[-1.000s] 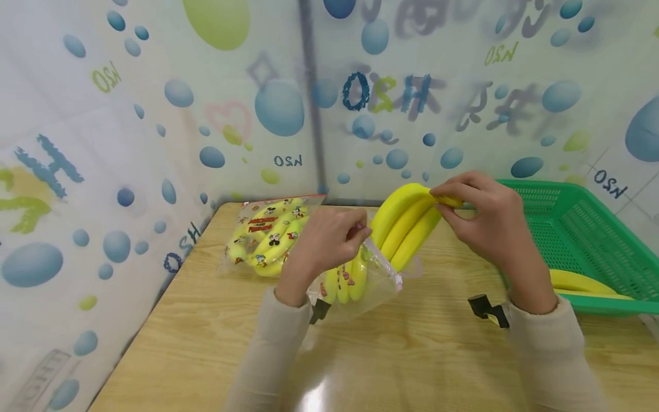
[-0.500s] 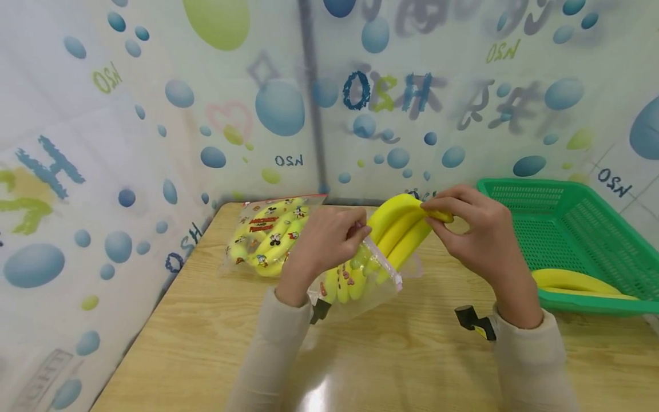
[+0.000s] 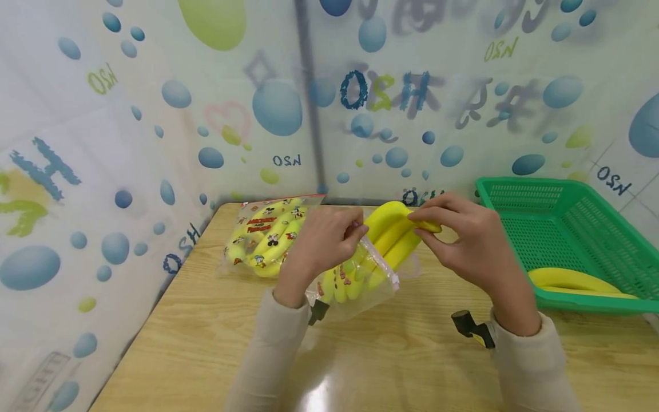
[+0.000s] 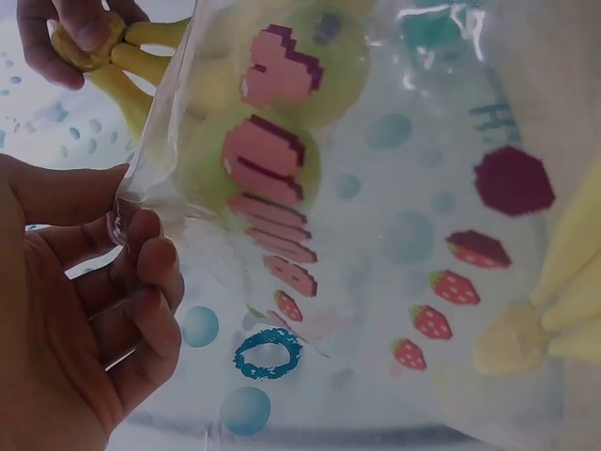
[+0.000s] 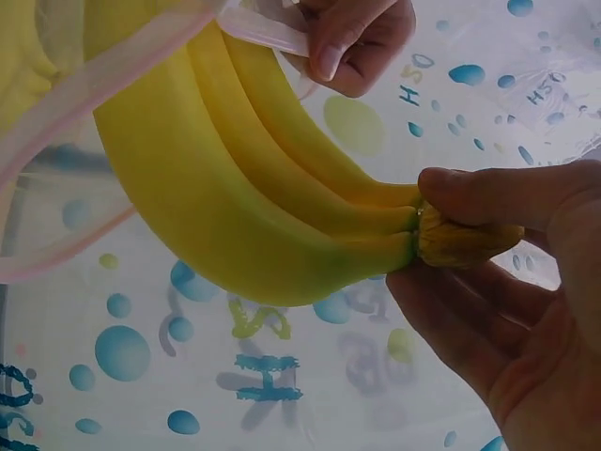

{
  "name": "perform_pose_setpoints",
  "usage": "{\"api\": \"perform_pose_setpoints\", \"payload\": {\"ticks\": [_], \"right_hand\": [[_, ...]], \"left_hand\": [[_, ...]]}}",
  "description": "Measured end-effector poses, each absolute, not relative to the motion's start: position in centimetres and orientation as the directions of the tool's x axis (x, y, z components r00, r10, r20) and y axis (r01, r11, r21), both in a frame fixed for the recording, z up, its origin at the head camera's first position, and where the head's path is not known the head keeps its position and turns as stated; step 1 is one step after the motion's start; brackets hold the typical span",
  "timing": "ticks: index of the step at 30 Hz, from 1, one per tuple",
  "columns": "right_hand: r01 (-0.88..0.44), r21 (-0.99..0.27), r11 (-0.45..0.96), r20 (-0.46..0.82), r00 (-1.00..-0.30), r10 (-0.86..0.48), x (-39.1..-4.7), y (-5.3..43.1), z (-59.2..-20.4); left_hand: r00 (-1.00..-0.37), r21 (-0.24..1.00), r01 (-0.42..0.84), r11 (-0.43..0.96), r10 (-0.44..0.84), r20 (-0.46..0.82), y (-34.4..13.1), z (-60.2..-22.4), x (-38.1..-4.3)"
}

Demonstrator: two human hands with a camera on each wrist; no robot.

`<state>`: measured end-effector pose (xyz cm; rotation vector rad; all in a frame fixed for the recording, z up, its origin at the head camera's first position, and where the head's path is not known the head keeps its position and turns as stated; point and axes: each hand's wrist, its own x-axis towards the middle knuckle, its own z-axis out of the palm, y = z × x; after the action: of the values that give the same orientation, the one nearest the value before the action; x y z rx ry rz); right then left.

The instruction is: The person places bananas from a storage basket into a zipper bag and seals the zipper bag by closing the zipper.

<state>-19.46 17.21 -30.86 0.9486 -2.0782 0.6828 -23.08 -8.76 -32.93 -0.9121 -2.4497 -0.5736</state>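
My right hand (image 3: 460, 243) pinches the stem of a bunch of bananas (image 5: 254, 178), whose lower part lies inside the mouth of a clear zip bag (image 3: 360, 300). With thumb and fingers my left hand (image 3: 324, 243) pinches the bag's upper edge. Pink letters and strawberries are printed on the plastic, seen close up in the left wrist view. Another bunch of bananas (image 4: 512, 343) shows through the bag. The zip strip (image 5: 113, 80) crosses in front of the held bunch in the right wrist view.
Behind my left hand lies a filled zip bag (image 3: 273, 226) with cartoon prints and bananas inside. To the right stands a green plastic basket (image 3: 571, 189) holding more bananas (image 3: 576, 280). All rest on a wooden table (image 3: 391, 360) against a patterned wall covering.
My right hand has moved left and down, carrying the banana bunch deeper into the bag. The left hand has stayed almost still on the bag's edge.
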Motion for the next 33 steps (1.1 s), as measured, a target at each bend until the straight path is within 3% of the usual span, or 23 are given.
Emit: {"api": "perform_pose_setpoints", "payload": {"ticks": [11,18,33], "right_hand": [[-0.796,-0.149,0.586,0.738,-0.484,-0.470,-19.7,15.6,-31.6],[-0.810,-0.125,0.573,0.709,-0.477,-0.519,-19.8,14.6,-32.0],[-0.808,-0.208,0.551,0.714,-0.511,-0.479,-21.3,12.7,-34.4]], "left_hand": [[-0.691,0.230,0.666,0.709,0.471,0.549,-9.0,-32.8,-22.8],[-0.670,0.219,0.682,0.697,0.477,0.569,-9.1,-32.9,-23.0],[-0.632,0.183,0.707,0.683,0.495,0.597,-8.8,-32.9,-23.0]]}}
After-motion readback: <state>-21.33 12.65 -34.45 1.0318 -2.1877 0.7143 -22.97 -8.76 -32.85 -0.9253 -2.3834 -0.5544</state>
